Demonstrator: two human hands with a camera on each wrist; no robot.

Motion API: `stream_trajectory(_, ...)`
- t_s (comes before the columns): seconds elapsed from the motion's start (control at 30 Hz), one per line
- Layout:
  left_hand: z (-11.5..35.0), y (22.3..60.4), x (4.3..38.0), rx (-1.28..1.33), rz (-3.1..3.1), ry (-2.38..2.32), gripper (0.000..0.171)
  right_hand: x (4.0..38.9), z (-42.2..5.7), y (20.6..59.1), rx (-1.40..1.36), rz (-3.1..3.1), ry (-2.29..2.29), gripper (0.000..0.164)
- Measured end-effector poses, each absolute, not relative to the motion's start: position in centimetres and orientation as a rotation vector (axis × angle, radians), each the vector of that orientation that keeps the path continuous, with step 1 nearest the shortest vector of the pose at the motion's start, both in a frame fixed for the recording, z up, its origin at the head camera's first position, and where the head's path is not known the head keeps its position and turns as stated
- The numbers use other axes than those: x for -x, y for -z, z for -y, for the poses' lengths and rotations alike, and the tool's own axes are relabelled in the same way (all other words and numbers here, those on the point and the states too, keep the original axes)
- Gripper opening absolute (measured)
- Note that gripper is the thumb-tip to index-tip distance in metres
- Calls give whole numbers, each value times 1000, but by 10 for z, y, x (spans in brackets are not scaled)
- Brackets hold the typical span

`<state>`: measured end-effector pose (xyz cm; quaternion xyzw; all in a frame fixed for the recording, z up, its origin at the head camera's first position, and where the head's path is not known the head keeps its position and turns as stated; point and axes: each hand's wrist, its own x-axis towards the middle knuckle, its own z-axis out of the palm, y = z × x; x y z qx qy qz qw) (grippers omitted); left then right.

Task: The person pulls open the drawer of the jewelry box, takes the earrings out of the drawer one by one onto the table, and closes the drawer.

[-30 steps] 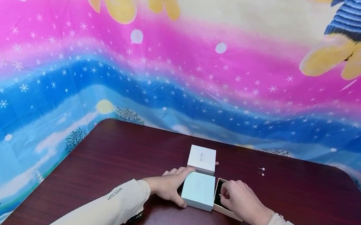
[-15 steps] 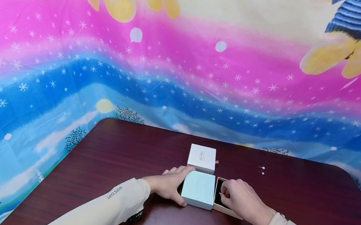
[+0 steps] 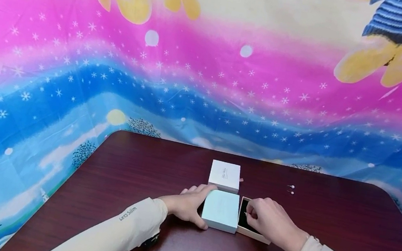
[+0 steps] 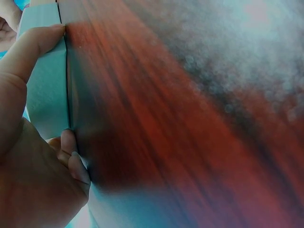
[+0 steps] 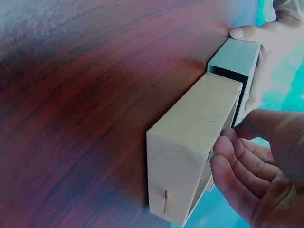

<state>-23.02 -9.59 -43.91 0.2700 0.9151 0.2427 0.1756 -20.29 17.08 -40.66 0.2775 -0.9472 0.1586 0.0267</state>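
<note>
At a dark reddish-brown wood-grain table [image 3: 155,162], a person works with both bare hands. The left hand [image 3: 189,206] clamps a pale mint-green square cardboard sleeve [image 3: 221,210], thumb on the near edge, fingers at the far corner. Out of the sleeve's right side, partly drawn, sticks a shallow cream cardboard drawer [image 3: 252,235] with a dark inside. The right hand [image 3: 272,222] bends over the drawer, thumb and fingertips close together at its opening; from where I stand, I cannot tell whether they pinch something tiny.

Sleeve and drawer look light and stiff, smooth enough to slide, though their thin walls might dent under a hard squeeze. The best hold is probably on opposite side edges.

Counted: one sleeve, one drawer, one flat white square cardboard box [image 3: 225,175] just beyond the sleeve, and two little white pearl-headed pins [image 3: 292,187] lying side by side, farther right. The pins look slippery and delicate, likely best lifted by their round heads.
</note>
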Motion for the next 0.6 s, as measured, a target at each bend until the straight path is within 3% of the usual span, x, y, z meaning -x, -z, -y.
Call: stream_trajectory(0.6, 96, 440, 229, -779, -2578, -698, 107, 199, -174, 399, -828, 2917, -528, 24)
